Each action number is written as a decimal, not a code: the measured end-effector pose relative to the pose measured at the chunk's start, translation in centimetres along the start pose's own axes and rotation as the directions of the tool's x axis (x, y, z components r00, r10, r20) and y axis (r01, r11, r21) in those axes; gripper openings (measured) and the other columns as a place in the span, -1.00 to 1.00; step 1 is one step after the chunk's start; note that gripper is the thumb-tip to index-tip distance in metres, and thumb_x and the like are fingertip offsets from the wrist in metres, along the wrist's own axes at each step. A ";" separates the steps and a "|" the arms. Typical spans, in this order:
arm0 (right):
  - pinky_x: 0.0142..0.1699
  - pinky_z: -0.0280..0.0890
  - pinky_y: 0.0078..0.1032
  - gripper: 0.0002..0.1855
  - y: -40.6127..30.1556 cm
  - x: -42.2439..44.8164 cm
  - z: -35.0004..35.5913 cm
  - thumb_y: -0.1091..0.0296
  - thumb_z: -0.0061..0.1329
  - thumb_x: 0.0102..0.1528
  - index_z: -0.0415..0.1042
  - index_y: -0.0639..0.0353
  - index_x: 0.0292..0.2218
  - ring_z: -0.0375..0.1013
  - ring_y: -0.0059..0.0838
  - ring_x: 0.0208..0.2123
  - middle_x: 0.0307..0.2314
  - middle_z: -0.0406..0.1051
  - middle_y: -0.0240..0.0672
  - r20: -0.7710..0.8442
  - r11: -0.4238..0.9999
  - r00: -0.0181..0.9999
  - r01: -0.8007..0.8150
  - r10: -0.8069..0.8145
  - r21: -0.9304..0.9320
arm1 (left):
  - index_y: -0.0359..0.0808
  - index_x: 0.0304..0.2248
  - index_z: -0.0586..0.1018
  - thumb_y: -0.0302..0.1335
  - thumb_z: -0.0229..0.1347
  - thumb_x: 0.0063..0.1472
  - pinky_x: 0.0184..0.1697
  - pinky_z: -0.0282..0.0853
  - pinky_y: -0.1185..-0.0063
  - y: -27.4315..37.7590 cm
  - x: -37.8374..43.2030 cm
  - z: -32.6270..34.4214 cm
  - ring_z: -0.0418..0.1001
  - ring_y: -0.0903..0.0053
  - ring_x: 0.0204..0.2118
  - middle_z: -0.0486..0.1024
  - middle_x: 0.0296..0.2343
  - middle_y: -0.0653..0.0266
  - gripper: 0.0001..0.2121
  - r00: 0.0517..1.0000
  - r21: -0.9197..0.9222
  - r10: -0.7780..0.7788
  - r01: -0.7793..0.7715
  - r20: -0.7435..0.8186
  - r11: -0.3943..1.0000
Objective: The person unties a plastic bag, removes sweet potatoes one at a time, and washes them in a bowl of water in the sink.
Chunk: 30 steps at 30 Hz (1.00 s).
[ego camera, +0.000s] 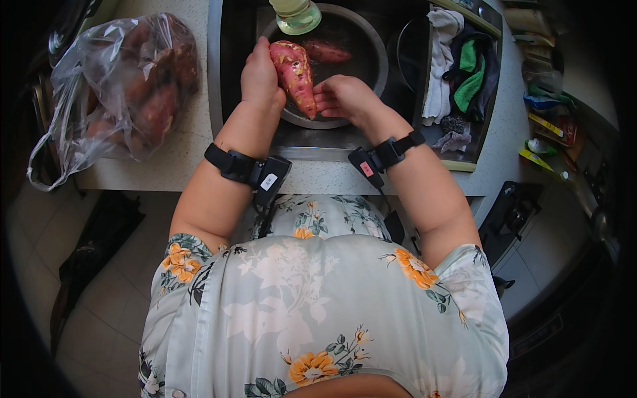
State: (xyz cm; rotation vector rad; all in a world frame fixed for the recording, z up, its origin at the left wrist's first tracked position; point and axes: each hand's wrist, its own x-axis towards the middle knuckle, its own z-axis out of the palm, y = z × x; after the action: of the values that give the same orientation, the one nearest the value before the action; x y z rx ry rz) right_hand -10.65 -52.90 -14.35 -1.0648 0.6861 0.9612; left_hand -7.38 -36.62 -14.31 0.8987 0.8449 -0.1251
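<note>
A red-skinned sweet potato (293,74) with pale scuffed patches is held above a round metal basin (380,59) in the sink. My left hand (261,77) grips its left side. My right hand (348,97) is beside its narrow lower tip, fingers curled and close to it; whether they touch it is unclear. Another sweet potato (327,51) lies in the water in the basin. Over the basin's far edge hangs a translucent greenish faucet end (297,17), just above the held sweet potato.
A clear plastic bag (119,89) of sweet potatoes sits on the speckled counter (186,171) at left. A white cloth (440,64), a green-and-dark cloth (468,74) and scrubbers (455,132) lie in a tray at the sink's right. Packets (547,124) lie farther right.
</note>
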 end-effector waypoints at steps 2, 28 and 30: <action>-0.25 0.39 -0.45 -0.76 -0.1 2.2 -1.1 0.32 -0.23 0.13 0.46 0.19 -0.31 0.47 -0.42 -0.41 -0.45 0.46 -0.27 -0.128 0.881 0.991 -0.085 0.028 -0.465 | -0.39 -0.19 0.36 -0.27 -0.05 0.28 -0.18 0.42 0.49 0.2 -0.1 -0.4 0.47 0.47 -0.30 0.46 -0.36 0.21 -0.70 1.000 0.021 0.003 -0.004 0.008 1.000; -0.30 0.39 -0.51 -0.79 -0.2 -2.3 4.4 0.24 -0.14 0.04 0.38 0.14 -0.32 0.43 -0.52 -0.41 -0.47 0.40 -0.37 0.116 0.955 0.975 0.158 -0.192 0.249 | -0.37 -0.16 0.37 -0.28 0.00 0.24 -0.15 0.36 0.57 0.8 -0.5 1.4 0.41 0.53 -0.26 0.43 -0.30 0.22 -0.68 0.965 0.045 0.242 -0.248 0.103 0.968; -0.34 0.38 -0.52 -0.78 0.1 -2.2 4.2 0.22 -0.15 0.04 0.38 0.13 -0.31 0.44 -0.52 -0.42 -0.48 0.41 -0.36 0.101 0.951 0.971 0.185 -0.216 0.247 | -0.37 -0.17 0.37 -0.27 0.00 0.24 -0.15 0.36 0.57 0.6 -0.3 1.2 0.41 0.53 -0.26 0.43 -0.31 0.22 -0.68 0.967 0.025 0.220 -0.226 0.130 0.974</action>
State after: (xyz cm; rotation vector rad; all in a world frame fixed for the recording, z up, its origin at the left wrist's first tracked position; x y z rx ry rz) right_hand -11.69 -49.66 -11.05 -0.8376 0.5589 0.7437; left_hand -6.60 -37.22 -13.35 1.0068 0.6201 -0.0026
